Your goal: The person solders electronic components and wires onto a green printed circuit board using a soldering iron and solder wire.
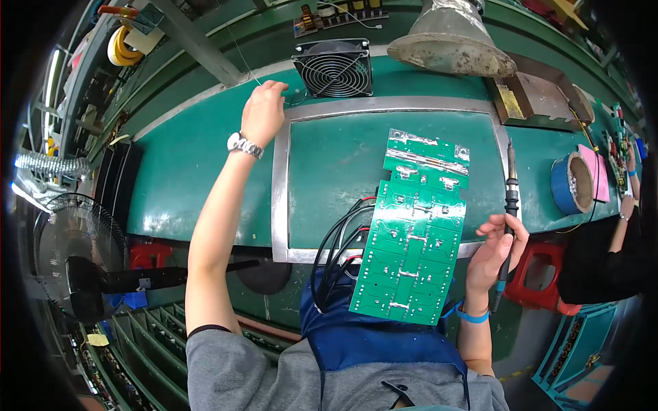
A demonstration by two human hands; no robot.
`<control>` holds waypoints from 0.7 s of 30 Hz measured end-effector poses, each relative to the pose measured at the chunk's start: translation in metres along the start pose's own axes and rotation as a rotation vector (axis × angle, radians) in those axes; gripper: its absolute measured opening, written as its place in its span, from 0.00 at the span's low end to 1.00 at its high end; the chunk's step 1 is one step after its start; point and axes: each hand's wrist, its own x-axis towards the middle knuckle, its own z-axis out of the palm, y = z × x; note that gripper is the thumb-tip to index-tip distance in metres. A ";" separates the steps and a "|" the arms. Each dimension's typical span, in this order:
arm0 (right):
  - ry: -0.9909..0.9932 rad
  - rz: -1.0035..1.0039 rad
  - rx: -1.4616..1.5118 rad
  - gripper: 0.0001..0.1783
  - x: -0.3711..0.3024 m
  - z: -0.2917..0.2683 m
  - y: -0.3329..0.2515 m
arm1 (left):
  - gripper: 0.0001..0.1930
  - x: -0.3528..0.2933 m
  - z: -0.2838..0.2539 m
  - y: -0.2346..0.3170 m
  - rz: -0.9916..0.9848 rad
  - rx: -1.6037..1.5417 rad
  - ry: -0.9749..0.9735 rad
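In my right hand point(497, 250) is a soldering iron point(511, 202), its handle between thumb and fingers and its metal tip pointing away from me. Left of it lies a large green circuit board point(415, 253), solder side up, reaching from the bench over its near edge above my lap. Black and red cables point(332, 250) leave the board's left side. My left hand point(266, 109) is raised at the far left of the metal frame, fingers bent and closed on a thin wire point(241, 56) that runs up from it. The fingertips are partly hidden.
A small black fan point(336, 72) and a metal fume hood point(452, 51) stand at the back. Right are a metal box point(545, 96), a blue-sided roll point(572, 183) and a co-worker's arm point(620, 229). A floor fan point(79, 257) stands left, a red stool point(538, 274) right.
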 end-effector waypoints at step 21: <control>-0.312 0.023 -0.251 0.21 0.025 0.066 -0.007 | 0.09 -0.006 -0.009 -0.067 0.012 -0.247 -0.404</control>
